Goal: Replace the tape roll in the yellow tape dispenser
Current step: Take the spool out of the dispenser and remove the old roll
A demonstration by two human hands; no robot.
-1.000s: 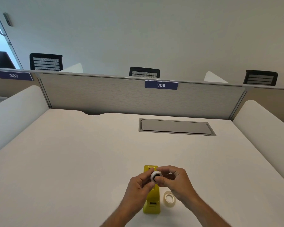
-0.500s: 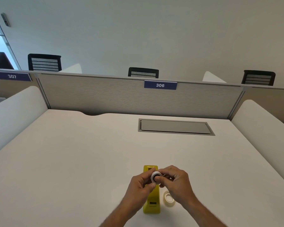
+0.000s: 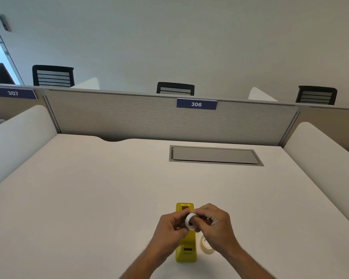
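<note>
A yellow tape dispenser (image 3: 186,252) stands on the white desk near its front edge, its middle hidden behind my hands. Just above it I hold a small white tape roll (image 3: 190,221) between both hands. My left hand (image 3: 170,230) pinches the roll from the left. My right hand (image 3: 216,228) grips it from the right, fingers curled over its far side. A second, clear tape roll (image 3: 207,247) lies flat on the desk right of the dispenser, partly covered by my right wrist.
The white desk (image 3: 109,198) has a grey cable hatch (image 3: 215,156) at the back right. A grey partition (image 3: 149,117) labelled 306 closes the far side, with white side panels left and right. Black chairs stand beyond.
My hands have stayed over the dispenser. The white roll has turned in my fingers, so its dark core no longer faces me and its white rim shows.
</note>
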